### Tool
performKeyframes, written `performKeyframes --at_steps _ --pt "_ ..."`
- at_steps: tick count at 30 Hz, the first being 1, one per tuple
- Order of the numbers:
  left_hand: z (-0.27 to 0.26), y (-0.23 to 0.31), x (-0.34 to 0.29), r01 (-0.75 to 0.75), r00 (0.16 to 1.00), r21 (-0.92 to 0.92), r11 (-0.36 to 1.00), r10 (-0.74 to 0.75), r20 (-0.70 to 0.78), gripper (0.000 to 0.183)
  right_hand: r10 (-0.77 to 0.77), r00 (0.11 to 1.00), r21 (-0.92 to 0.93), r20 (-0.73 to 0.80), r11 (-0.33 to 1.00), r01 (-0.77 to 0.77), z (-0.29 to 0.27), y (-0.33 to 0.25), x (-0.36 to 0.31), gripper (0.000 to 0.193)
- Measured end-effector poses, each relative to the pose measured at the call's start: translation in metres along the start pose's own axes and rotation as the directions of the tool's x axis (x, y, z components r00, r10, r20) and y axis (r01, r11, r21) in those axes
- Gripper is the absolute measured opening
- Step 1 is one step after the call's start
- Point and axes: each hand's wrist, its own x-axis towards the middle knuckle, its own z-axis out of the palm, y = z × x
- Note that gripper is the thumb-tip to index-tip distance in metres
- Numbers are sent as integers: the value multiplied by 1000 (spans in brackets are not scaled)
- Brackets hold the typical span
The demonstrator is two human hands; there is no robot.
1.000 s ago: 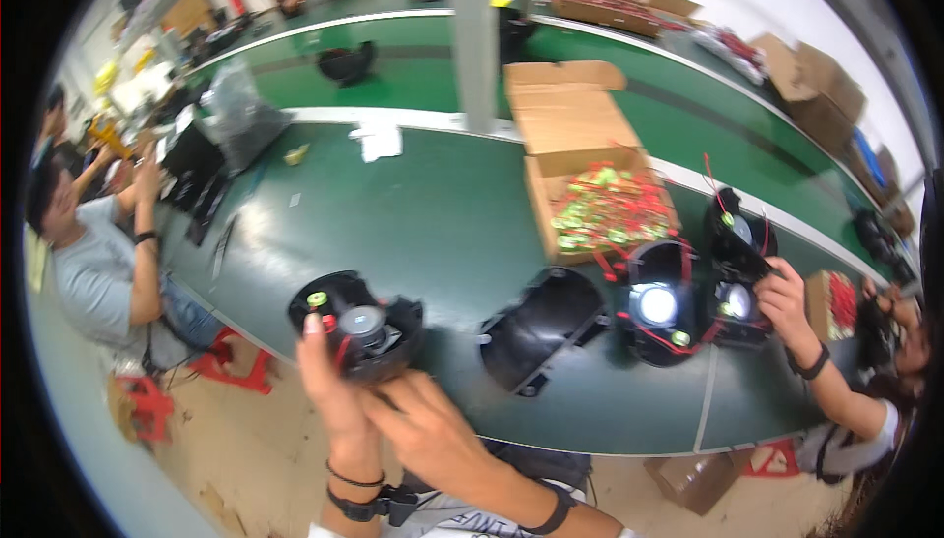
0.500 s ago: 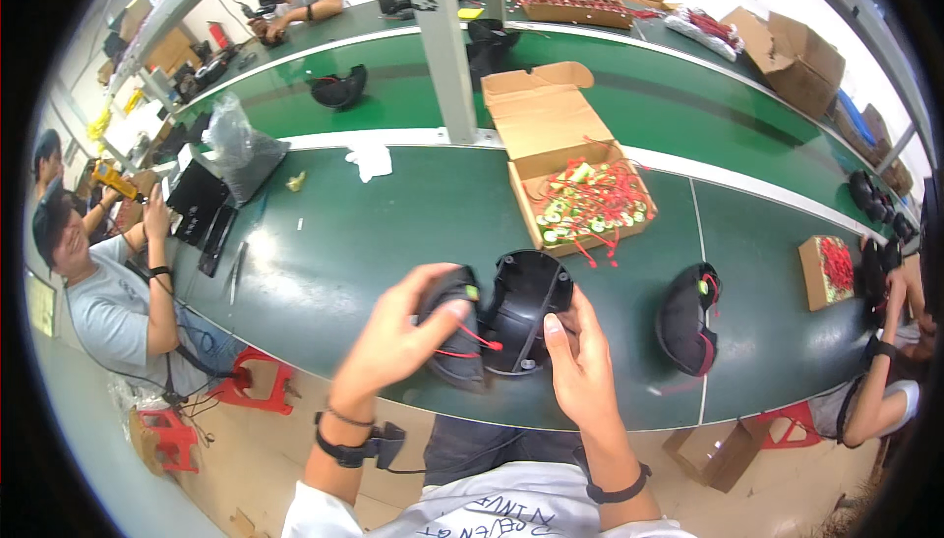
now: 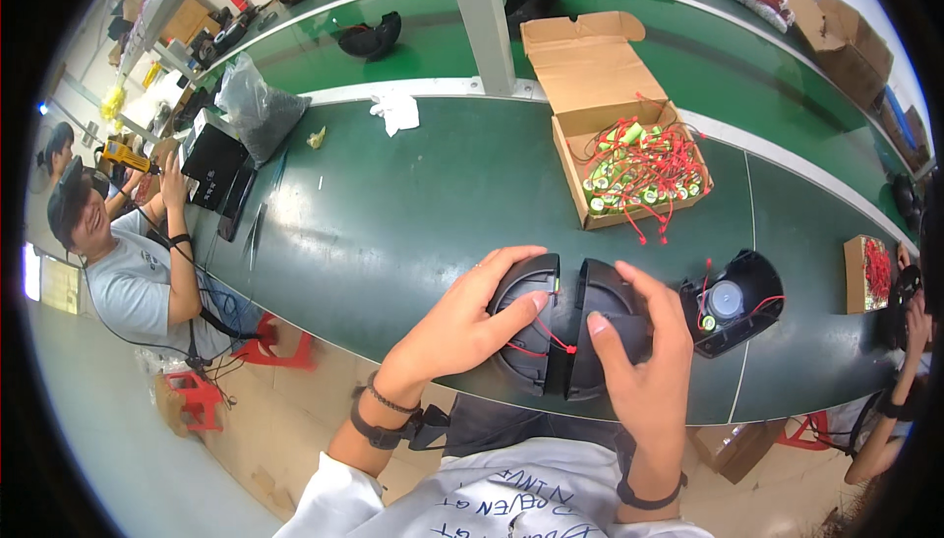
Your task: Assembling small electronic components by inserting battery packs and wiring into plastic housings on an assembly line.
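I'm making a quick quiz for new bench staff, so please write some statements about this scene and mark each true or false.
1. The left hand grips a black shell. True.
2. The right hand is empty. False: the right hand grips a second black shell.
3. The open cardboard box holds green parts with red wires. True.
4. The shell with a round grey part lies left of both hands. False: that third shell, with its round grey part, lies to their right.
5. A crumpled white tissue lies on the green tabletop. True.
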Motion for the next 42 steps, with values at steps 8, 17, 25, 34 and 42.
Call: performKeyframes --at_steps 8,17,25,34,42 --pt "13 1 10 -23 999 -243 970 28 18 51 23 998 350 65 936 -44 26 26 5 37" --pt "8 -4 13 -6 999 -203 979 16 48 51 45 982 355 181 929 -108 14 18 21 37" --pt "16 -22 26 -182 979 -184 966 195 52 54 107 985 419 138 895 -156 24 45 24 54" --pt "5 -5 35 -185 972 -99 978 197 126 56 111 984 423 138 892 -160 18 29 33 54" --pt "-6 -24 10 -140 959 -201 970 184 218 76 22 913 409 408 889 -204 18 47 48 35"
